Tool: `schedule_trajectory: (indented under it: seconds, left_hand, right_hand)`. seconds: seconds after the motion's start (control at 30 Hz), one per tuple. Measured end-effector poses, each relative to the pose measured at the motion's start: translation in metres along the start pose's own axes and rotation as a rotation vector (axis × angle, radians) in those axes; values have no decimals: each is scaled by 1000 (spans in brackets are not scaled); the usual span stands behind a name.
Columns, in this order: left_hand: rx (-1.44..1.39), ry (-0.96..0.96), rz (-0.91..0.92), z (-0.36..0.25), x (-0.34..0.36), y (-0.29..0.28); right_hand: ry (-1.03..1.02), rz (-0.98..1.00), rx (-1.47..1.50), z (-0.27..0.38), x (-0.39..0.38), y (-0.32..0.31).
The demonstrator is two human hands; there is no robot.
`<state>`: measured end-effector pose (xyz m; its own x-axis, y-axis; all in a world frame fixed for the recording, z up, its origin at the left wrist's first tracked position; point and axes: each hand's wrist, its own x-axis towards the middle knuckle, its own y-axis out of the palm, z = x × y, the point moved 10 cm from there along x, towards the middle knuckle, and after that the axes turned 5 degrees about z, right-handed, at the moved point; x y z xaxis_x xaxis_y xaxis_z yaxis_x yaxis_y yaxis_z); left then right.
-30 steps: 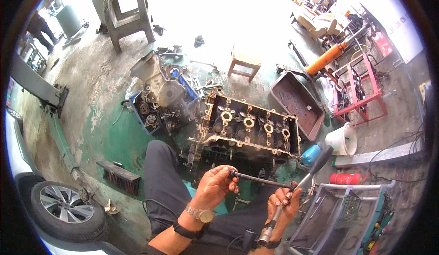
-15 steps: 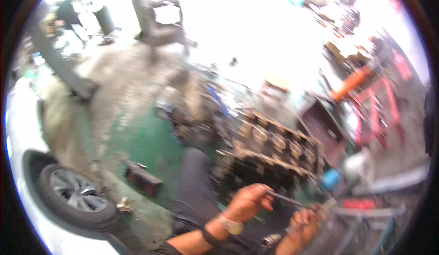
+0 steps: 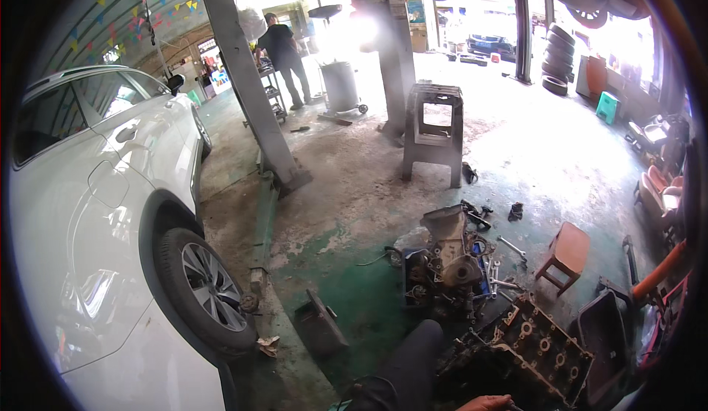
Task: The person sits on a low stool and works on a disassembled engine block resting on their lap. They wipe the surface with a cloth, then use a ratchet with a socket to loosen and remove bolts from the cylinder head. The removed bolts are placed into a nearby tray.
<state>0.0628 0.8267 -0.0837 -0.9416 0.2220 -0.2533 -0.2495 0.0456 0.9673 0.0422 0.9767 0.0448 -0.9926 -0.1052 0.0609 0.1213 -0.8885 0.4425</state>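
Note:
At the lower edge, my left hand (image 3: pixel 485 403) shows only in part, its fingers closed together and pointing right. Something thin and dark seems to be at the fingertips, but the frame's edge cuts it off. My right hand is out of view. Just beyond the left hand lies a dirty metal engine block (image 3: pixel 542 346) with a row of round openings. Farther off, another greasy engine part (image 3: pixel 451 252) stands in a blue tray. Several wrenches (image 3: pixel 512 247) lie to the right of that part.
A white car (image 3: pixel 118 190) with its rear wheel (image 3: pixel 210 286) fills the left. A dark open box (image 3: pixel 321 324) sits on the floor. Around the engine parts stand a brown stool (image 3: pixel 565 255), a black bin (image 3: pixel 606 337) and a grey stand (image 3: pixel 434 127). A person (image 3: pixel 282 53) stands far back.
The view has tilted up and left, so the engine parts sit lower and farther right. My right hand has left the view, and only part of my left remains.

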Motion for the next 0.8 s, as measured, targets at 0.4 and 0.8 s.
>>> schedule_trajectory:
  seconds: [0.4,0.8]
  left_hand:
    - [-7,-23,-13,7,-7,-1]
    - [-27,-44,-21,12,-10,-2]
  right_hand:
    - [-316,119,-369,37,-17,33]
    - [-53,-120,70,8,-11,-4]
